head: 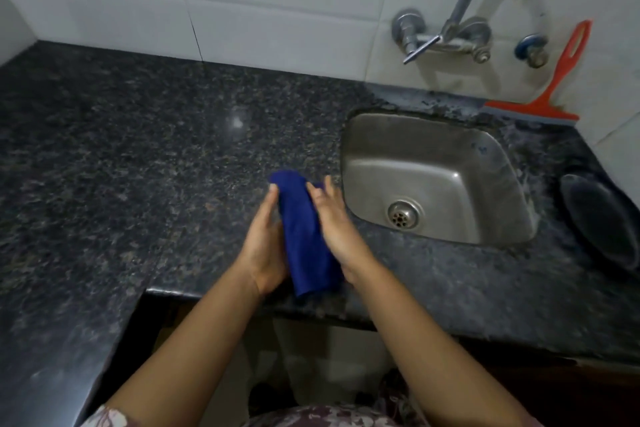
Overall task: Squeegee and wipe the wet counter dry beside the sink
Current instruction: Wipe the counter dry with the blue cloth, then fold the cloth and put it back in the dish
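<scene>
A dark blue cloth [306, 236], folded into a long strip, lies on the speckled black granite counter [145, 156] just left of the steel sink [433, 180]. My left hand [263, 246] presses against the cloth's left side and my right hand [334, 232] against its right side, so the cloth is held between both palms with the fingers stretched forward. An orange squeegee [550, 87] leans against the white tiled wall behind the sink, its rubber blade resting on the counter ledge.
A chrome wall tap [446, 35] with a tall spout hangs over the sink. A dark oval dish [599, 222] lies on the counter right of the sink. The counter turns an L-corner at the left, and its front edge runs just below my wrists.
</scene>
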